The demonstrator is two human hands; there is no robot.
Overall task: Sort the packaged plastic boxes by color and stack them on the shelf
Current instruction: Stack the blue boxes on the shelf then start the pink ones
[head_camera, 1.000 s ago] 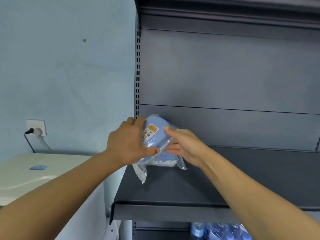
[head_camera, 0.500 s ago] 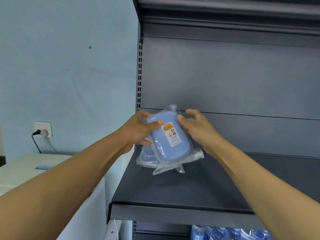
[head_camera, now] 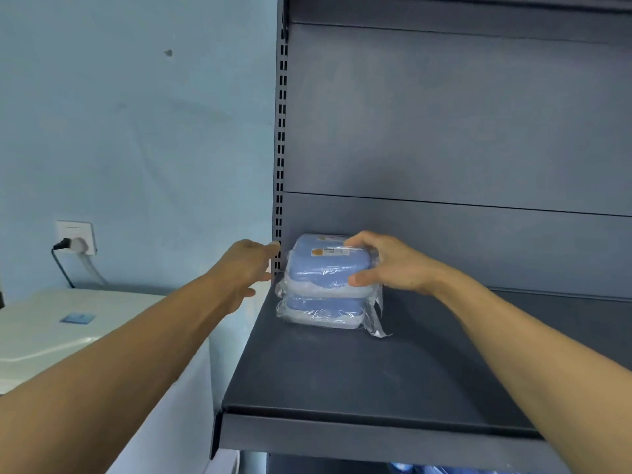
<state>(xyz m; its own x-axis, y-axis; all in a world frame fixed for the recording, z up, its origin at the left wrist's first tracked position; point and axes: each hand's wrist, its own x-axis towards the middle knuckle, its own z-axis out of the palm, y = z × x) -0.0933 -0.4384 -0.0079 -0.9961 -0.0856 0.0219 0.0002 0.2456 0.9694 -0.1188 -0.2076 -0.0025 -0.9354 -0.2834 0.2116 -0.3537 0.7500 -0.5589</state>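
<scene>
Two blue plastic boxes in clear wrap sit stacked at the back left corner of the dark grey shelf (head_camera: 359,378). The upper blue box (head_camera: 325,268) lies flat on the lower blue box (head_camera: 321,309). My right hand (head_camera: 386,265) grips the upper box at its right end, fingers over the lid and thumb on the front side. Just left of the stack, beside the shelf's slotted upright, my left hand (head_camera: 246,268) hovers with relaxed fingers and holds nothing.
A white appliance (head_camera: 68,333) stands left of the shelf, below a wall socket (head_camera: 77,237) with a plug and cable. The shelf's right part is bare. Water bottles (head_camera: 444,469) show under the shelf edge.
The upper blue box, held tilted in both hands before, now lies flat on the lower box. My left hand has let go and drawn back to the left.
</scene>
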